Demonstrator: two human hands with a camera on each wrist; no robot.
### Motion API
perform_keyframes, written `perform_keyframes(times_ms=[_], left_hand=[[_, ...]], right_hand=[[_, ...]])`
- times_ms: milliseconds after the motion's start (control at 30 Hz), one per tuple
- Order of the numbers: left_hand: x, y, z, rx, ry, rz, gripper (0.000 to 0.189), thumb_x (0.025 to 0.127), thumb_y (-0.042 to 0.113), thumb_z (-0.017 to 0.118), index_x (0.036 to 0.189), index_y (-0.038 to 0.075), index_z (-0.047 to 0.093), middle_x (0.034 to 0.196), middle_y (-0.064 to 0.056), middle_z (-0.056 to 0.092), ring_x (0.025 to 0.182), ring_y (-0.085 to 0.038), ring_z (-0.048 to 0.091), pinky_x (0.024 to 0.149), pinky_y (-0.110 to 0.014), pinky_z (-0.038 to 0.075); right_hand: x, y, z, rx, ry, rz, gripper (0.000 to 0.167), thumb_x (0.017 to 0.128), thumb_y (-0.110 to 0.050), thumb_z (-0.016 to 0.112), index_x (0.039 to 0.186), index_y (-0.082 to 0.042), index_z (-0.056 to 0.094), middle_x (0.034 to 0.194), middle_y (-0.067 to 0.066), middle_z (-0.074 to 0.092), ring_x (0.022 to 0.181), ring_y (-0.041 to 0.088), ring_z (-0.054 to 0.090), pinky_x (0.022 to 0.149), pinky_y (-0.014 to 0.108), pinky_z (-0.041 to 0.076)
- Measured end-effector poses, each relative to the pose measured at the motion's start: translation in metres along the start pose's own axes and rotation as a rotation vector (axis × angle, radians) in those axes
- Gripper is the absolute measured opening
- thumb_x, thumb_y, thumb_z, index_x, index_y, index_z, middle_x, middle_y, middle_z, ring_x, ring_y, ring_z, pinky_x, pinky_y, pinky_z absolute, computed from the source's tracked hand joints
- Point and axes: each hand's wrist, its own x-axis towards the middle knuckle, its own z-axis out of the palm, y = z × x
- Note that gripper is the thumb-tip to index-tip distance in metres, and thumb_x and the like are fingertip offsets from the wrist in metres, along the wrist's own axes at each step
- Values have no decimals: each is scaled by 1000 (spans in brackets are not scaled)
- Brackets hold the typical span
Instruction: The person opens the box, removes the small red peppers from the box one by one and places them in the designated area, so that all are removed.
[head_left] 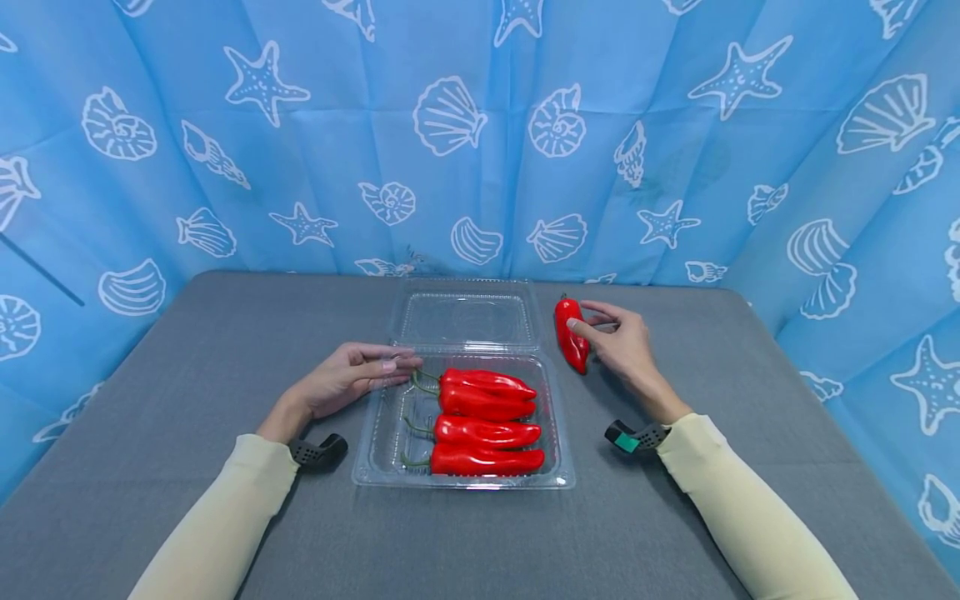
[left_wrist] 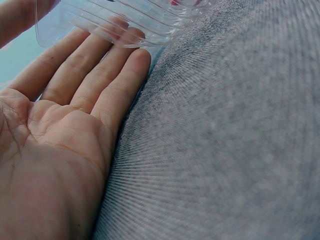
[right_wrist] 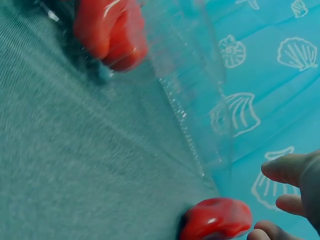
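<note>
A clear plastic container lies with its lid folded back, and several red peppers with green stems lie crosswise inside. My left hand holds the container's back left corner, thumb over the rim and long fingers extended below it; plastic overlaps those fingertips in the left wrist view. To the right, a single red pepper lies on the table. My right hand is at this pepper, its thumb overlapping it in the head view. In the right wrist view, the fingers are spread beside it.
Grey cloth covers the table. Behind it and along the sides hangs a blue curtain with white shells and starfish. Each wrist wears a dark strap, just below a pale yellow sleeve.
</note>
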Motion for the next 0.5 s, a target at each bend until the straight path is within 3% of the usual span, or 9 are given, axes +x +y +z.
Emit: perform_keyframes(times_ms=[267, 500], left_hand=[[0, 1, 1, -4, 1, 3, 45, 102, 1, 54, 143, -14, 45, 140, -19, 60, 129, -22, 59, 109, -41, 46], [-1, 3, 2, -10, 5, -6, 45, 102, 1, 54, 144, -13, 46, 141, -20, 59, 129, -22, 58, 110, -41, 45]], right_hand=[[-5, -17, -2, -1, 0, -38, 54, 94, -35, 72, 141, -10, 61, 124, 19, 64, 104, 34, 63, 77, 33, 56], [-18, -41, 4, 30, -47, -121, 49, 93, -28, 74, 138, -10, 63, 117, 16, 67, 95, 29, 61, 66, 26, 56]])
